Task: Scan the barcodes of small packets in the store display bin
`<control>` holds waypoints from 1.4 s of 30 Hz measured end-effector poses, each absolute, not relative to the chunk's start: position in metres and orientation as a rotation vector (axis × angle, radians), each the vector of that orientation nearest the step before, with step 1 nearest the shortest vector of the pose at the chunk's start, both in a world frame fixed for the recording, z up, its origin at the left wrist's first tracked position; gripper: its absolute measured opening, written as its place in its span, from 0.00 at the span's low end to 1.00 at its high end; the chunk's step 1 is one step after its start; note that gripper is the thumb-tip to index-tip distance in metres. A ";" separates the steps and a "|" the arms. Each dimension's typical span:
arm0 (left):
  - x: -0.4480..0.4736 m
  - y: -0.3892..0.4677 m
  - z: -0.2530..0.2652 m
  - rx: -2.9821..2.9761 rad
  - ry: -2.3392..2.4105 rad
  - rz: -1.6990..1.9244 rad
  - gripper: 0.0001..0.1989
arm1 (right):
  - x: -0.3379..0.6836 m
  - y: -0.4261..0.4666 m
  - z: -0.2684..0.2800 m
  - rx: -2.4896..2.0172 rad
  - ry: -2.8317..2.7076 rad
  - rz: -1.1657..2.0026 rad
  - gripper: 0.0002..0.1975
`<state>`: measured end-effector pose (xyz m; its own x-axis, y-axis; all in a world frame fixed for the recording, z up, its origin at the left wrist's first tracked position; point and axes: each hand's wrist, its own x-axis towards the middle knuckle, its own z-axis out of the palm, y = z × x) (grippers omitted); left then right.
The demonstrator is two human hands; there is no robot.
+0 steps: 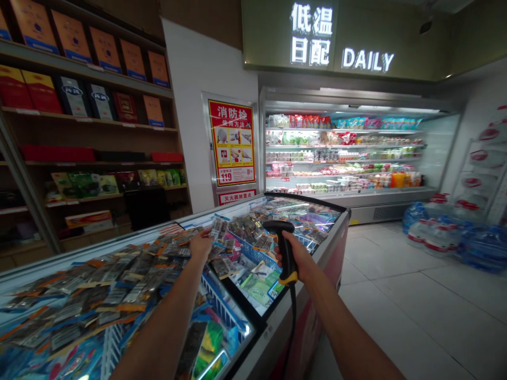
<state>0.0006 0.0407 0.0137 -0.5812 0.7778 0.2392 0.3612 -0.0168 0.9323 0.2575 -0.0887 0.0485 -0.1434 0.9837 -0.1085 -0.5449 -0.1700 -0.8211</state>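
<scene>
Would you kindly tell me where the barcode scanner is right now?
In the head view, the barcode scanner is just right of centre, held upright in the right hand and seen against the chest freezer.

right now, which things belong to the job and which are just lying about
Likely the job:
handheld scanner in the right hand
packet in the left hand
piled packets

Just around:
wall poster
orange boxes
large bottles
</scene>
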 end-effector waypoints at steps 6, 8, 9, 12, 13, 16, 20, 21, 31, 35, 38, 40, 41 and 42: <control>-0.056 0.017 0.036 1.276 2.342 1.413 0.15 | 0.256 -0.087 0.050 -0.790 -0.743 1.621 0.12; -0.068 0.011 0.038 1.297 2.423 1.358 0.15 | 0.257 -0.087 0.050 -0.796 -0.734 1.628 0.12; -0.073 0.009 0.038 1.312 2.466 1.334 0.15 | 0.257 -0.087 0.050 -0.804 -0.728 1.629 0.12; -0.082 0.003 0.038 1.319 2.555 1.305 0.17 | 0.261 -0.087 0.050 -0.831 -0.708 1.612 0.12; -0.083 0.001 0.038 1.318 2.586 1.311 0.19 | 0.263 -0.088 0.050 -0.838 -0.703 1.602 0.12; -0.075 -0.005 0.040 1.318 2.718 1.411 0.22 | 0.270 -0.088 0.050 -0.846 -0.702 1.566 0.11; -0.037 -0.005 0.046 1.458 2.707 1.556 0.20 | 0.280 -0.087 0.048 -0.848 -0.698 1.549 0.11; -0.023 -0.002 0.045 1.565 2.643 1.542 0.20 | 0.283 -0.087 0.047 -0.851 -0.696 1.543 0.11; 0.127 0.044 -0.020 1.933 1.979 0.967 0.23 | 0.303 -0.087 0.033 -0.946 -0.633 1.454 0.11; 0.150 0.050 -0.034 1.870 1.962 0.878 0.30 | 0.311 -0.087 0.029 -0.981 -0.631 1.436 0.13; 0.152 0.052 -0.036 1.886 1.964 0.892 0.33 | 0.314 -0.088 0.030 -1.003 -0.636 1.429 0.13; 0.147 0.053 -0.035 1.865 1.919 0.931 0.33 | 0.313 -0.089 0.031 -1.013 -0.637 1.425 0.13; 0.143 0.054 -0.035 1.842 1.876 0.973 0.33 | 0.311 -0.090 0.032 -1.014 -0.639 1.425 0.13; 0.138 0.054 -0.035 1.813 1.832 1.021 0.31 | 0.308 -0.090 0.033 -1.008 -0.643 1.430 0.13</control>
